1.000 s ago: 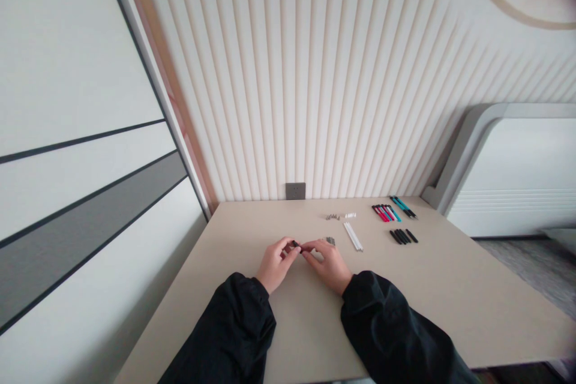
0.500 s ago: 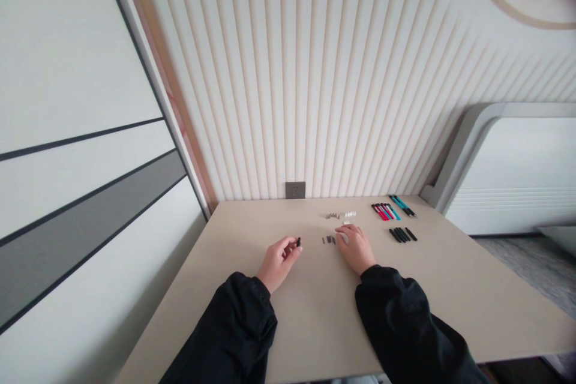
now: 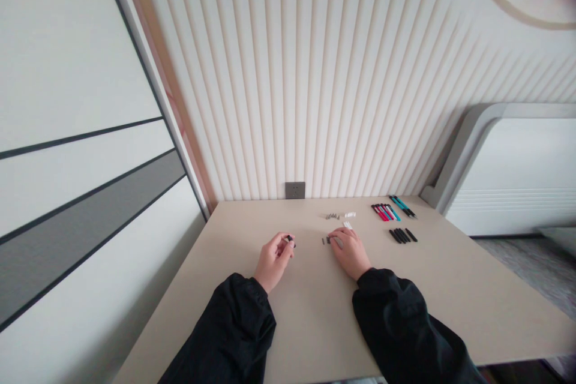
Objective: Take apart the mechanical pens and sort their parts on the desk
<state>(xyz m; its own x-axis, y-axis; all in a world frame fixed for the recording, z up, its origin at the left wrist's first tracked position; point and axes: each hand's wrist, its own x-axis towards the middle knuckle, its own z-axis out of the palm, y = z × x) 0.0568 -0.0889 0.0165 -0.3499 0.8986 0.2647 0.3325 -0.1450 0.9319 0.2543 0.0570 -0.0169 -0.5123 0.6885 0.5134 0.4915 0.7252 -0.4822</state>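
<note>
My left hand (image 3: 272, 259) is closed in a pinch around a small black pen part (image 3: 290, 239), held above the table left of centre. Over a group of small dark grey pieces (image 3: 323, 241), my right hand (image 3: 352, 255) reaches down with bent fingers pressed together. Its fingertips cover part of that group, and what lies between them is too small to make out. Just beyond the right fingers are some white pieces (image 3: 347, 225). Behind those lie a row of small greyish metal pieces (image 3: 332, 216) and a row of white pieces (image 3: 350, 214).
Several pink, white and teal pen parts (image 3: 386, 212) are lined up at the back right, beside teal-and-black pens (image 3: 404, 206). Nearer lie several black tubes (image 3: 404, 235). A dark wall socket (image 3: 295, 190) sits on the ribbed wall behind the table (image 3: 315, 324).
My right hand has shifted slightly left, onto the dark grey pieces, uncovering more of the white ones. My left hand has drawn back a little leftward and turned the black part from upright to tilted.
</note>
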